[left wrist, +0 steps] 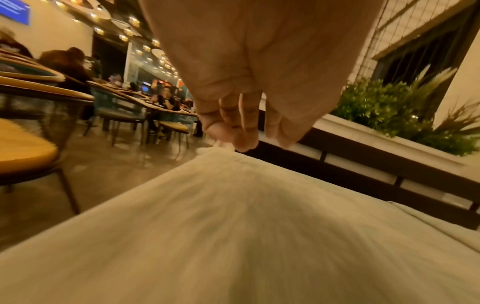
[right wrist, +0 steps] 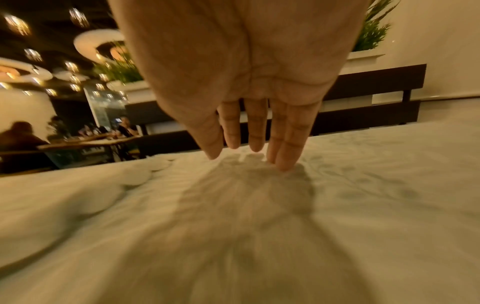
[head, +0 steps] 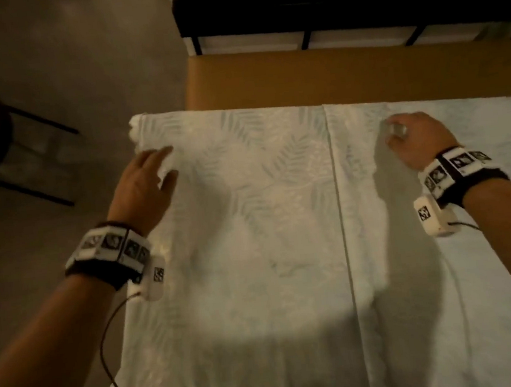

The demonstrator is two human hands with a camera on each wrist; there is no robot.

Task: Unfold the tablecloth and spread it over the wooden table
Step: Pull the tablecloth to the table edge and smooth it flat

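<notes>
On the tablecloth (head: 249, 209), both hands' straight fingers (right wrist: 285, 152) press down.

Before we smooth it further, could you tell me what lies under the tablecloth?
Beyond the tablecloth's far edge a bare strip of the wooden table shows. The rest of the tabletop is covered. Both hands, left and right, rest on top.

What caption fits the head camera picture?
Two hands, left and right, smooth a white tablecloth over a wooden table.
</notes>
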